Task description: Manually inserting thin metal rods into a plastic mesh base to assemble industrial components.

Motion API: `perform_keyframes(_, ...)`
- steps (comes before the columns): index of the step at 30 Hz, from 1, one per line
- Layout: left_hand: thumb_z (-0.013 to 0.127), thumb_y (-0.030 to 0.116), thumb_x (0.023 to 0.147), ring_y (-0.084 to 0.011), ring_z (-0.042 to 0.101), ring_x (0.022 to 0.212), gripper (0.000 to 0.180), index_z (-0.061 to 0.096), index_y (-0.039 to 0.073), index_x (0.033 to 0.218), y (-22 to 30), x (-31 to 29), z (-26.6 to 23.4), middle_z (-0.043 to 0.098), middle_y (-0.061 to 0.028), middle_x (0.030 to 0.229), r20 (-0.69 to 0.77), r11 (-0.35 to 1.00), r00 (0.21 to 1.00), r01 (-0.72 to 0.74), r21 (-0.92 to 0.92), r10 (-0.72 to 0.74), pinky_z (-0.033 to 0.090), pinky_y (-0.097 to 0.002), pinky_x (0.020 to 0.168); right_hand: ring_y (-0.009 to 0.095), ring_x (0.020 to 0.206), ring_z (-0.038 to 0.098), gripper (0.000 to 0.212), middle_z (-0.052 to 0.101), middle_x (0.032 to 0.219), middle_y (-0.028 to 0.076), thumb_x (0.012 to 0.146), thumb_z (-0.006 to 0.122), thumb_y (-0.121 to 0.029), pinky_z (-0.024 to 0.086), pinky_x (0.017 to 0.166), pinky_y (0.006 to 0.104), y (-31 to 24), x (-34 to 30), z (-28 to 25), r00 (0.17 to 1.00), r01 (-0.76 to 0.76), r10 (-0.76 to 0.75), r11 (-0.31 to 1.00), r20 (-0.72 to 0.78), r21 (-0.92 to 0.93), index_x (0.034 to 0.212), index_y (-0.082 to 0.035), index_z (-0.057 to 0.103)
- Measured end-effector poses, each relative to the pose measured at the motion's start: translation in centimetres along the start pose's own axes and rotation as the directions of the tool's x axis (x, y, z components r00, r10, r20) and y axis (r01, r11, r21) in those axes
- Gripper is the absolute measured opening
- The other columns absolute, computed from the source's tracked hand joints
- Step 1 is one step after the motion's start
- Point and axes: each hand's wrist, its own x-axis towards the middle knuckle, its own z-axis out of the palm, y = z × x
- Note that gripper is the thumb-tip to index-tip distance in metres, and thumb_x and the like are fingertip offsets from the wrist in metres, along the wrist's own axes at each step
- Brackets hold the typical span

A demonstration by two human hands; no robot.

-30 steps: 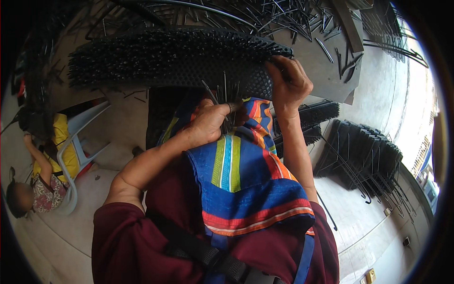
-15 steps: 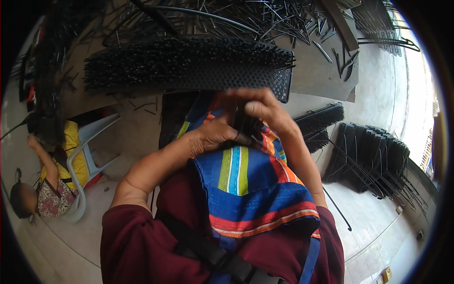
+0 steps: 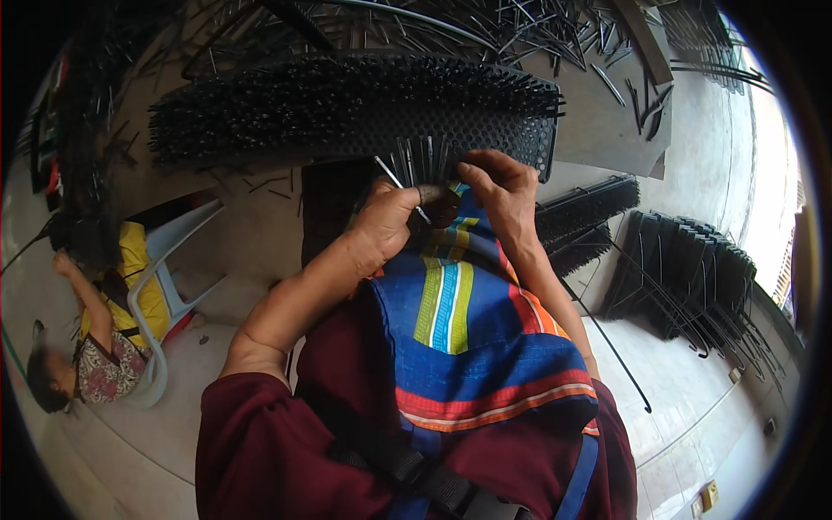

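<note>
My left hand [image 3: 386, 215] is closed around a fan of thin black strips [image 3: 421, 161], whose ends stick up toward the perforated board. A slim pale rod [image 3: 399, 184] slants across the same fist. My right hand [image 3: 506, 189] is beside the strips, thumb and fingers pinched together; whatever is between them is too small or hidden to name. Just beyond both hands lies a long black perforated board [image 3: 513, 143], its far side and left end dense with upright black bristles [image 3: 286, 100]. A striped blue apron [image 3: 485, 303] covers my lap beneath the hands.
Loose black strips [image 3: 555, 26] litter the surface beyond the board. Bristled brush heads [image 3: 589, 208] and a stack of black panels with hooked rods [image 3: 685, 269] stand at right. On the left, another person [image 3: 100, 355] is by a pale blue chair [image 3: 156, 303].
My left hand has turned, and the black strips and pale rod now show upright. My right hand has drawn its fingers together beside them. The view has shifted slightly.
</note>
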Motion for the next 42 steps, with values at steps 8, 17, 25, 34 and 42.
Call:
perform_keyframes(8,0.057,-0.004,0.084,-0.0248,0.068,0.079,0.021,0.061,-0.003,0.104,0.2,-1.2,0.9,0.067,-0.0150,0.094,0.001,0.997,1.000,0.014,-0.078,-0.014,0.060,-0.0361,0.068,0.006,0.048,0.047,0.008,0.058,0.062,0.000,0.080,0.068,-0.007,0.034,0.043,0.0207,-1.7,1.5,0.3,0.966,-0.203,0.169,0.965,0.195,0.167,0.079,0.000,0.064)
perform_keyframes(17,0.061,0.000,0.084,-0.0225,0.069,0.073,0.009,0.066,-0.001,0.091,-0.1,-1.0,-0.4,0.069,-0.0129,0.085,-0.176,0.997,0.983,0.035,-0.076,-0.047,0.059,-0.0325,0.066,0.006,0.051,0.051,0.003,0.059,0.067,0.001,0.084,0.065,0.000,0.039,0.047,0.0197,-1.2,1.1,0.2,0.993,0.079,-0.037,0.906,-0.110,0.415,0.087,0.002,0.065)
perform_keyframes(25,0.059,0.000,0.086,-0.0245,0.069,0.076,0.012,0.064,-0.003,0.097,0.0,-1.2,0.6,0.069,-0.0151,0.089,-0.092,0.993,0.993,-0.082,-0.088,0.074,0.058,-0.0338,0.068,0.008,0.061,0.056,0.009,0.062,0.083,0.005,0.080,0.064,0.010,0.043,0.053,0.0199,-1.5,4.6,-0.9,0.794,0.573,-0.509,0.809,-0.331,0.131,0.087,0.004,0.065)
perform_keyframes(34,0.063,-0.001,0.081,-0.0226,0.068,0.073,0.008,0.066,-0.002,0.088,-0.4,-1.1,0.5,0.069,-0.0141,0.084,-0.142,0.993,0.986,-0.094,-0.068,0.084,0.054,-0.0325,0.063,0.012,0.067,0.060,0.012,0.064,0.078,0.008,0.073,0.068,0.009,0.047,0.059,0.0219,-1.5,5.2,-0.9,0.742,0.609,-0.630,0.776,-0.228,-0.161,0.083,0.003,0.066)
perform_keyframes(42,0.061,0.008,0.088,-0.0240,0.069,0.081,0.017,0.064,0.002,0.103,-0.2,-0.3,-0.1,0.069,-0.0137,0.090,-0.111,0.999,0.994,-0.011,-0.046,0.006,0.057,-0.0359,0.067,0.015,0.064,0.061,0.014,0.063,0.074,0.009,0.071,0.072,0.004,0.048,0.060,0.0248,-2.1,5.5,0.0,0.704,0.597,-0.679,0.725,-0.209,-0.344,0.084,0.000,0.069)
